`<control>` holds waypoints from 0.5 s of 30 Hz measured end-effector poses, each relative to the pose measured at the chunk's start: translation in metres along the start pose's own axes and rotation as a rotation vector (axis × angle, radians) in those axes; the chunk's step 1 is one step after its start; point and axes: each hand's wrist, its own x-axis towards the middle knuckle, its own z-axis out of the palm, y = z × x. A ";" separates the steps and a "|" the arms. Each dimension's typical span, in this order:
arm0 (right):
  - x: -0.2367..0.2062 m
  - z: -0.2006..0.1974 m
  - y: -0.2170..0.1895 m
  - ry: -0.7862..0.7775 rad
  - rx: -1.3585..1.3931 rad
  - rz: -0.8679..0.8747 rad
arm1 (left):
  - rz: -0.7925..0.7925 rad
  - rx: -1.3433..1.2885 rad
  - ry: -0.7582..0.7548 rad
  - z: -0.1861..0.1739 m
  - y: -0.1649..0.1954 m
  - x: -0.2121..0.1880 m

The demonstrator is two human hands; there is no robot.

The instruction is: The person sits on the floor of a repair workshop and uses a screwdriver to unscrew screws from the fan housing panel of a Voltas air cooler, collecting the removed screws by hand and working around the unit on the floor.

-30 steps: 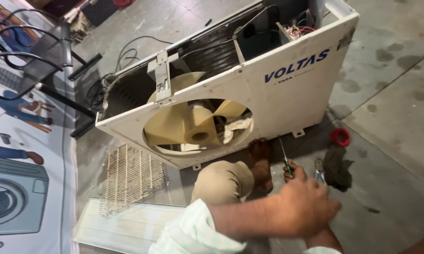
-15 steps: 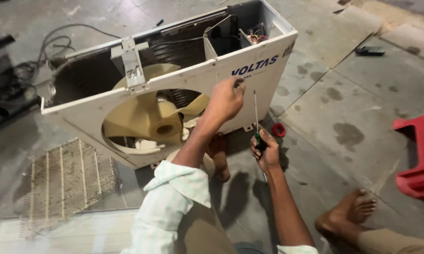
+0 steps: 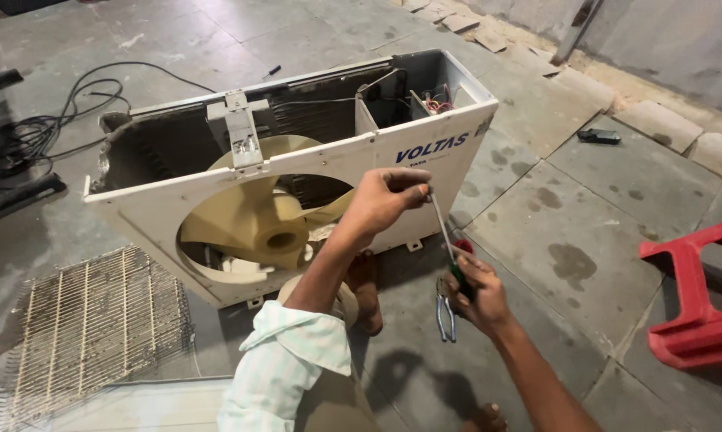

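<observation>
While both hands share one tool, each takes an end:
Left fingers (image 3: 405, 182): pinched on the screwdriver (image 3: 443, 228) shaft's upper end, steadying the tip at the casing (image 3: 337, 208).
Right fingers (image 3: 467, 270): wrapped around the handle, low, to turn it.
Screwdriver: slanted across the casing's front face, near its right end.
Pliers (image 3: 444, 314): on the floor (image 3: 569, 240), beside the right hand (image 3: 475, 292).
Grille (image 3: 89, 328): lying flat, left.

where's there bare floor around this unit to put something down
Bare tiles lie right of the white outdoor unit, between it, the small dark object and the red stool. It is crowded in front: pliers, both hands, the wire grille. Cables fill the far left.
</observation>
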 end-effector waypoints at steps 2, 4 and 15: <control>-0.015 -0.001 -0.015 -0.083 0.032 0.059 | -0.019 0.007 -0.032 0.005 0.011 -0.006; -0.029 -0.003 -0.027 -0.142 0.027 0.050 | -0.033 0.015 -0.051 0.010 0.020 -0.011; -0.053 -0.019 -0.034 -0.104 0.170 0.214 | -0.077 -0.133 -0.086 0.028 0.040 -0.037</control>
